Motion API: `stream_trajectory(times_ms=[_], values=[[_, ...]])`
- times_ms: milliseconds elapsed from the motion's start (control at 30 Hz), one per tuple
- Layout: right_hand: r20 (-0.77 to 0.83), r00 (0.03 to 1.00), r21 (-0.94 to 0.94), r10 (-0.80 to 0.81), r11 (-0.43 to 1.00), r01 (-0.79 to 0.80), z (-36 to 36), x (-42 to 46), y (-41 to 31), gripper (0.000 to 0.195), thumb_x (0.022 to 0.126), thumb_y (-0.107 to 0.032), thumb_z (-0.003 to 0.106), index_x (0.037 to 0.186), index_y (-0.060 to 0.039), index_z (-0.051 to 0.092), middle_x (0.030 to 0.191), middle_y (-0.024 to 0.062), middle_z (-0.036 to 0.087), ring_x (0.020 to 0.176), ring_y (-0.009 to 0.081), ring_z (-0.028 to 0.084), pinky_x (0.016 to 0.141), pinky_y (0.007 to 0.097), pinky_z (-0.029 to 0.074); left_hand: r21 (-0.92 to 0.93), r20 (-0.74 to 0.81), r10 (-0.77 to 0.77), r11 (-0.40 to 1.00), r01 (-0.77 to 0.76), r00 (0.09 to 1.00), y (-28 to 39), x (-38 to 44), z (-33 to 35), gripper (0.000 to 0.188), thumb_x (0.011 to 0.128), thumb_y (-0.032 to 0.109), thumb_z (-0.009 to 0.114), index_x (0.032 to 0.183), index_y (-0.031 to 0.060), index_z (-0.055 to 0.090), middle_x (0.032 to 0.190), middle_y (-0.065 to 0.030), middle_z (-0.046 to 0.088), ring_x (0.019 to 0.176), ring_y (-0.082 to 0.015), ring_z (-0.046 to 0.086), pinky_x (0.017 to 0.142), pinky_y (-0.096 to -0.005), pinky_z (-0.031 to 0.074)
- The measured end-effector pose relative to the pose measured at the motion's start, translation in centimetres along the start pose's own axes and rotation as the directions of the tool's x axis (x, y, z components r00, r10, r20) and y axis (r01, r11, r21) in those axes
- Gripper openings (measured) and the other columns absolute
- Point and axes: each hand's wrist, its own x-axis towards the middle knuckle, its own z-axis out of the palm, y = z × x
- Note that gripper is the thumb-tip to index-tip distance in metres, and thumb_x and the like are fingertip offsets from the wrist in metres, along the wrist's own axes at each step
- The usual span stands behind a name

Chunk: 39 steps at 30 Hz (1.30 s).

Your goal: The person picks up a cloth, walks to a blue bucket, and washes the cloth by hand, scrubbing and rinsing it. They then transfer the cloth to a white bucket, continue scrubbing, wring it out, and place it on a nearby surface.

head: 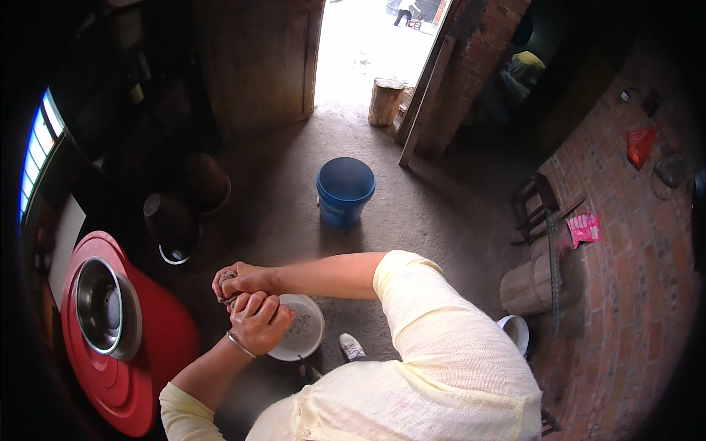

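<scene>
Both my hands are clenched close together on a wrung, grey-brown cloth, above and to the left of a white basin. My right hand grips it on the far side. Nearer my body, my left hand, with a bangle at the wrist, is closed beside it; most of the cloth is hidden by the fingers. The basin on the floor holds cloudy water with dark specks. Beyond it stands a blue bucket.
To the left, a steel bowl rests on a large red lidded tub. A log stump stands by the bright doorway; a person is outside. At right are a wooden chair, a wooden barrel and a white bucket.
</scene>
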Motion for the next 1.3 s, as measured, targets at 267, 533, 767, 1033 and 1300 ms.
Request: stream_trajectory(times_ms=[267, 533, 767, 1033, 1300], values=[[-0.230, 0.957, -0.039, -0.175, 0.984, 0.171, -1.3, 3.2, 3.4, 0.005, 0.066, -0.005, 0.054, 0.070, -0.0041, 0.058, 0.071, 0.0027, 0.056, 0.064, 0.0109, 0.053, 0.059, 0.0223, 0.045, -0.139, -0.026, -0.090, 0.987, 0.085, 0.996, -2.0, -2.0, 0.0, 0.018, 0.049, 0.007, 0.066, 0.063, 0.0089, 0.056, 0.073, -0.0064, 0.054, 0.069, -0.0224, 0.053, 0.061, -0.0357, 0.042], [-0.770, 0.518, 0.104, -0.373, 0.728, 0.678, -0.6, 2.8, 3.1, 0.018, 0.077, -0.006, 0.056, 0.095, -0.0046, 0.055, 0.079, 0.0020, 0.055, 0.071, 0.0084, 0.050, 0.063, 0.0227, 0.044, -0.297, -0.367, -0.688, 0.725, 0.622, 0.627, -2.3, -3.1, 2.3, 0.047, 0.086, 0.023, 0.053, 0.125, 0.0028, 0.035, 0.122, -0.0163, 0.044, 0.113, -0.0299, 0.043, 0.095, -0.0411, 0.036], [-0.698, 0.536, -0.057, -0.475, 0.782, 0.620, -0.2, -1.9, 5.1, 0.028, 0.083, -0.016, 0.060, 0.107, -0.0061, 0.053, 0.091, 0.0033, 0.057, 0.087, 0.0104, 0.053, 0.078, 0.0242, 0.044, -0.924, 0.292, -0.956, -0.291, 0.246, -0.034, -2.9, -6.2, 2.6, 0.043, 0.088, 0.031, 0.048, 0.123, 0.0057, 0.042, 0.120, -0.0090, 0.047, 0.111, -0.0203, 0.046, 0.092, -0.0328, 0.040], [-0.465, 0.817, 0.462, -0.341, 0.695, 0.552, 1.8, -4.3, 5.3, 0.035, 0.084, -0.028, 0.058, 0.111, -0.0079, 0.050, 0.104, 0.0067, 0.055, 0.098, 0.0174, 0.053, 0.086, 0.0315, 0.045, -0.608, -0.243, -0.758, 0.605, 0.514, 0.605, -0.7, -2.9, 0.3, 0.036, 0.080, 0.018, 0.058, 0.113, 0.0035, 0.051, 0.119, -0.0164, 0.050, 0.108, -0.0268, 0.049, 0.093, -0.0374, 0.039], [-0.159, 0.972, 0.271, -0.170, 0.940, 0.209, 3.1, -2.7, 2.1, 0.022, 0.081, -0.019, 0.058, 0.097, -0.0046, 0.054, 0.091, 0.0088, 0.057, 0.085, 0.0147, 0.057, 0.076, 0.0282, 0.050, -0.305, -0.092, -0.202, 0.938, 0.165, 0.975, -0.9, -0.4, -5.4, 0.017, 0.056, 0.006, 0.067, 0.071, 0.0077, 0.059, 0.079, -0.0083, 0.055, 0.073, -0.0261, 0.055, 0.064, -0.0378, 0.045]])
